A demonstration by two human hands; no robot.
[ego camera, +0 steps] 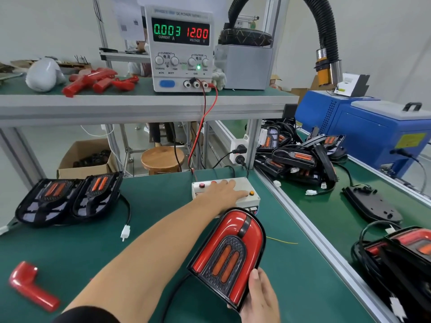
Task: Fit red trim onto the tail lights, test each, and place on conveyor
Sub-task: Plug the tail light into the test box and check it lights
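Two hands work: the right hand [258, 297] grips the glossy red-trimmed tail light [229, 255] by its near end, long axis pointing away toward the test box [242, 194] beyond it, where the left hand [224, 192] rests flat-fingered on the buttons; unlit.

Tail light [229, 255] glossy red plastic; bench mat [93, 243] matt green; stool [162, 158] wood.
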